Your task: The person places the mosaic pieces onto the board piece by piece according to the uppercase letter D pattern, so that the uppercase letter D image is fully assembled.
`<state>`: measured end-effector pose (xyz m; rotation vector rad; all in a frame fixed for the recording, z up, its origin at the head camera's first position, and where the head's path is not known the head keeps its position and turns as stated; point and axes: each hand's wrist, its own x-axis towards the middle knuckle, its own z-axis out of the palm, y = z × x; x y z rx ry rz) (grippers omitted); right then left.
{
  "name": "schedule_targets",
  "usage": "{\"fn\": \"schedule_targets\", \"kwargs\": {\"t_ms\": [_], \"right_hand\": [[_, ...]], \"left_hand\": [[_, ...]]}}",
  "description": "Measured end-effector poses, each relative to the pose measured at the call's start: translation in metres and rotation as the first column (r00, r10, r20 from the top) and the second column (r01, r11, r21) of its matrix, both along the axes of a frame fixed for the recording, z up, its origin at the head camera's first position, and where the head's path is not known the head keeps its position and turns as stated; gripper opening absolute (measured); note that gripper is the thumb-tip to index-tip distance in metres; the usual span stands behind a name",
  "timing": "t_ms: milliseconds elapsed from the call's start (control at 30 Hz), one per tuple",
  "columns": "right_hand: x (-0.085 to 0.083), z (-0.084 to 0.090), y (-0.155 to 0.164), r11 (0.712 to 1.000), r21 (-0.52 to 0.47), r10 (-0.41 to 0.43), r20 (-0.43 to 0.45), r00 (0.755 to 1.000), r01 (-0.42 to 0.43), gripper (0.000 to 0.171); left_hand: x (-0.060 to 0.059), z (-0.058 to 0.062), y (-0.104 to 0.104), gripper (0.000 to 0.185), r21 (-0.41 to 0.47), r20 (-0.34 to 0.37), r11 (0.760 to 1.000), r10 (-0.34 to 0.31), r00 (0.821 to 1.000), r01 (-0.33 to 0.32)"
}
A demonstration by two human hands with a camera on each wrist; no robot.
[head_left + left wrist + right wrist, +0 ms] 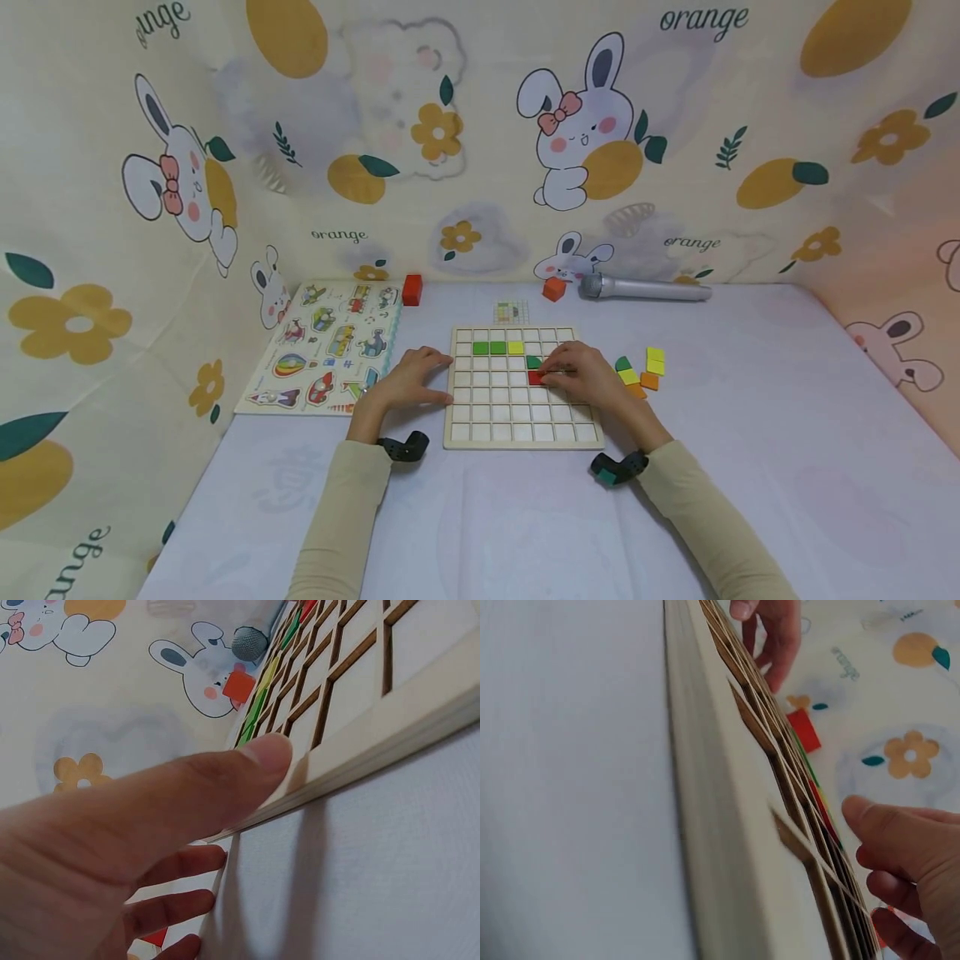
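A wooden grid board (523,444) lies on the table. My left hand (408,379) rests at its left edge, thumb and fingers spread apart; in the left wrist view the thumb (262,757) touches the frame. My right hand (581,375) is over the board's right side, its curled fingertips at the edge of a red square tile (535,377). Just above that tile sits a dark green tile (533,362) with a rounded edge. Two green tiles (490,348) and a yellow tile (515,347) fill cells in an upper row. Part of the board is hidden under the right hand.
Loose yellow, orange and green tiles (655,362) lie right of the board. Behind it are a small printed grid card (512,312), a red block (412,290), an orange-red block (554,289) and a silver microphone (652,288). A picture puzzle board (307,342) lies at left.
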<state>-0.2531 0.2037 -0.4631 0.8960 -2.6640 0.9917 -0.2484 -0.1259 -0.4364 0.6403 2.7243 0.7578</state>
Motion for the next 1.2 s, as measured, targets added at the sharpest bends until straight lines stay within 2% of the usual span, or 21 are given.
{"fn": "schedule_targets", "kwargs": {"t_ms": [300,600,733,967,1200], "right_hand": [[0.003,0.012,0.023,0.991,0.02,-0.134,0.044,0.99,0.133,0.016],[0.004,0.015,0.053,0.952,0.043,-0.302,0.016,0.953,0.302,0.02],[0.004,0.012,0.064,0.945,0.057,-0.323,0.021,0.946,0.322,0.022],[0.007,0.01,0.074,0.925,0.088,-0.376,0.084,0.923,0.369,0.028],[0.008,0.01,0.082,0.91,0.133,-0.403,0.073,0.912,0.391,0.034]], "left_hand": [[0.001,0.002,0.0,0.067,-0.006,0.005,1.0,0.011,1.0,-0.011],[0.002,0.002,0.001,0.066,0.0,0.003,1.0,0.005,1.0,-0.005],[0.001,0.001,0.001,0.066,-0.001,-0.001,1.0,0.005,1.0,-0.005],[0.001,0.001,0.001,0.066,-0.007,-0.009,1.0,0.001,1.0,-0.001],[0.002,0.002,0.001,0.066,-0.006,-0.006,1.0,0.002,1.0,-0.002]]}}
